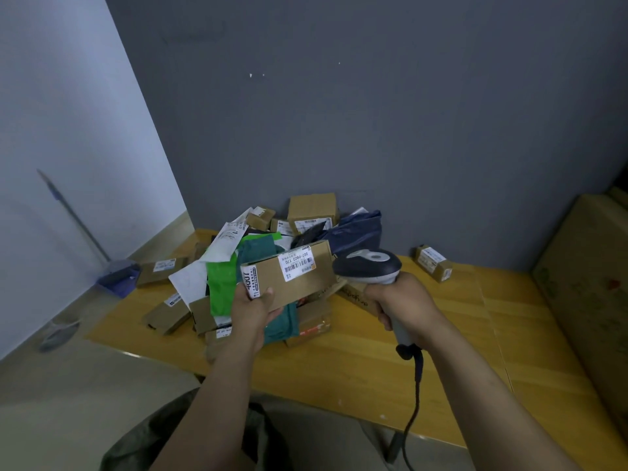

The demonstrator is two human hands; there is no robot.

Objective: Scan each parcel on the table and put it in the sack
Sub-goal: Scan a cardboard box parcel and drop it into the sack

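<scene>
My left hand (254,309) grips a brown cardboard parcel (306,283) by its left end, lifted above the pile with its white barcode label facing up. My right hand (402,299) holds a dark and grey handheld scanner (368,266) by the handle; the scanner head is right beside the parcel's right end. Its black cable hangs down toward the table edge. Behind and under the lifted parcel lies a heap of parcels (258,253): brown boxes, green, teal, white and dark blue mailer bags. The sack is not in view.
The wooden table (458,334) stands against a grey wall. One small box (433,263) lies apart at the back right. A large cardboard box (588,283) stands at the right edge. A broom and dustpan (117,275) lean on the left wall.
</scene>
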